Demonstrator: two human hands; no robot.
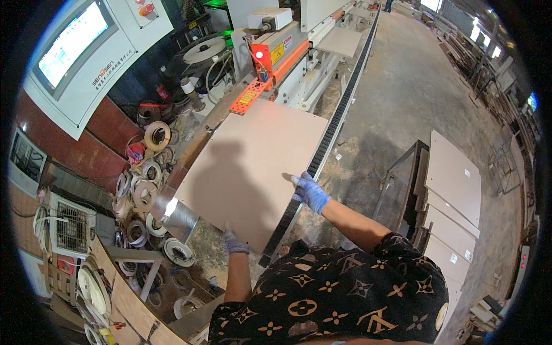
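A large flat pinkish-beige board (259,149) lies on the machine's feed bed, its far end beside the orange guard (249,96). My left hand (236,242), in a grey-blue glove, grips the board's near edge, thumb on top and the other fingers hidden beneath. My right hand (311,193), in a bluish glove, is at the board's right edge. Its fingers are stretched out and apart, with the fingertips resting on the board. Under the right side of the board runs a black ribbed conveyor track (328,141). My shadow falls across the board.
A control panel with a lit screen (73,43) stands at upper left. Rolls of edge-banding tape (157,135) crowd the floor on the left. To my right, a stack of cut boards (454,178) leans by a metal frame (397,178). Another board (339,42) lies farther along the machine.
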